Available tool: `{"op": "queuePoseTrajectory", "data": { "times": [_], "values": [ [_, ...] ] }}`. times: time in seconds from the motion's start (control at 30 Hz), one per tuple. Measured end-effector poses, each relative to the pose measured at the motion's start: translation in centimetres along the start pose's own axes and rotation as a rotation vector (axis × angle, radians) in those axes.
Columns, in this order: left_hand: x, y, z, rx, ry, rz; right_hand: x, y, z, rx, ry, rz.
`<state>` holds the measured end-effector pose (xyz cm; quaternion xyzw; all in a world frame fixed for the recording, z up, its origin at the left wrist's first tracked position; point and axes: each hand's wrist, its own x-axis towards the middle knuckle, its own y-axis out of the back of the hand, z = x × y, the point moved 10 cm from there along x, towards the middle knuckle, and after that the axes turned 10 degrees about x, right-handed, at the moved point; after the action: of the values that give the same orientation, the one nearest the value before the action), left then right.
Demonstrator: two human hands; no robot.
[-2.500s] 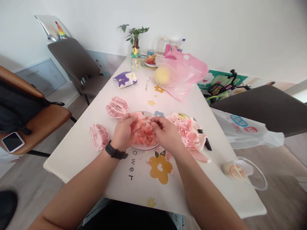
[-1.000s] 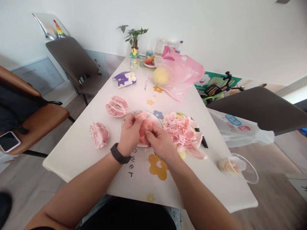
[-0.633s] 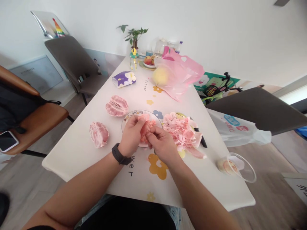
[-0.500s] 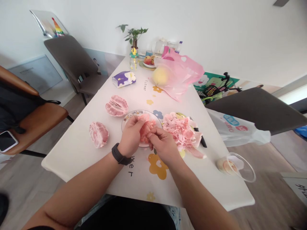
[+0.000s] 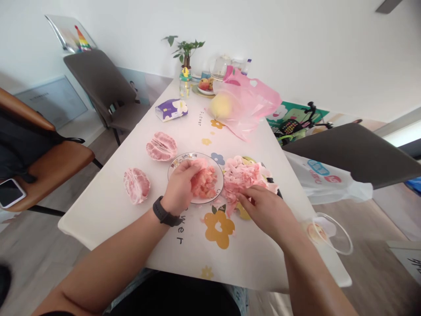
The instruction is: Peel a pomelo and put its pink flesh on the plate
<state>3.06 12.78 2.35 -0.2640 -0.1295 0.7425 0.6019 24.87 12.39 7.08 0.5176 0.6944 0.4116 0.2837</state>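
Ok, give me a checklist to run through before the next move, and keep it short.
1. Left hand on the pomelo pulp: ok, fingers lie against its edge.
2. Pulp inside the plate: ok, heaped within the rim.
3. Right hand on the pink membrane pile: ok, touching it, off the plate.
4. Upper pomelo half and lower pomelo half: ok, both apart from the plate.
5. Tabletop below the plate: not ok, loose scraps lie there.
6. Black handle beside the pile: cannot tell, the rest is hidden.
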Motion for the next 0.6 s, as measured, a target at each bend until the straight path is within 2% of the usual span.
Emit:
{"op": "queuePoseTrajectory", "data": {
  "times": [0.07,0.1,0.23,0.3,0.43,0.6],
  "values": [
    [-0.2,-0.2,0.4,0.048,-0.050,-0.023,0.2,-0.4,-1.1,0.114,-0.022,0.014],
    [-0.3,-0.4,0.5,0.077,-0.074,-0.040,0.3,-0.7,-1.8,0.239,-0.034,0.028],
    [-1.0,-1.4,0.1,0.192,-0.089,-0.140,1.4,-4.8,-5.3,0.878,-0.109,-0.087],
    [-1.1,-1.6,-0.4,0.229,-0.069,-0.166,1.9,-6.4,-6.5,1.058,-0.134,-0.101],
    [-0.6,-1.0,-0.4,0.230,-0.095,-0.109,2.1,-7.0,-6.5,1.106,-0.151,0.005],
    [0.4,0.2,0.8,0.045,-0.094,0.017,1.2,-6.9,-5.8,1.084,-0.119,0.078]
  ]
}}
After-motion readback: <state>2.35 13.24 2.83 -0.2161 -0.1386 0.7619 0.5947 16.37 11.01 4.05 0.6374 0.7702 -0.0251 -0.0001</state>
